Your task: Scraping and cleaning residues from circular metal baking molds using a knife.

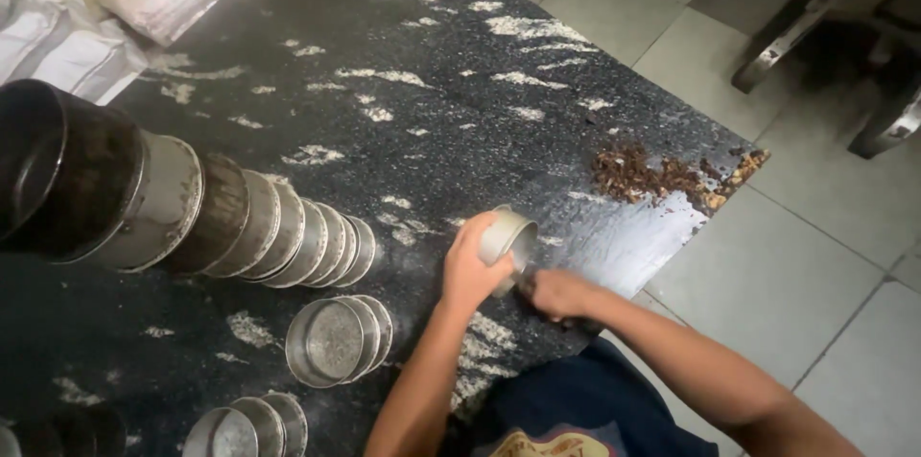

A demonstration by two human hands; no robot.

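You've got a small round tin (508, 238) tilted near the counter (432, 112) edge, your left hand (467, 270) wrapped around its side. Your right hand (559, 294) is closed on a tool I can't make out, working at its mouth. Brown scrapings (662, 177) already lie piled by the corner; rows of tins (288, 236) wait alongside.

Dull grey metal tin (507, 236) on a glossy, white-flecked black stone counter (413, 83). Beside the tin, rough brown crumbs (652, 177), perhaps scrapings.
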